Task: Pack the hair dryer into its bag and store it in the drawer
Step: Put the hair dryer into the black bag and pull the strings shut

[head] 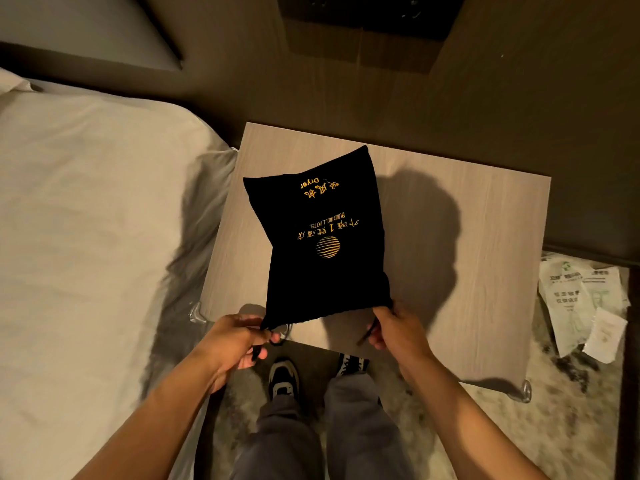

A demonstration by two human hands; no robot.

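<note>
A black drawstring bag (318, 233) with gold lettering and a gold striped globe logo lies over the light wooden nightstand (467, 237), its mouth toward me. My left hand (239, 341) pinches the bag's near left corner and a black drawstring. My right hand (398, 329) grips the near right corner with the other drawstring. The bag looks bulged, but its contents are hidden. No hair dryer shows in view, and no drawer front is visible.
A bed with white sheets (86, 237) fills the left side, close against the nightstand. Plastic-wrapped packets and papers (581, 303) lie on the floor at the right. My legs and shoes (284, 375) stand before the nightstand's front edge. A dark wall panel (363, 26) sits at the top.
</note>
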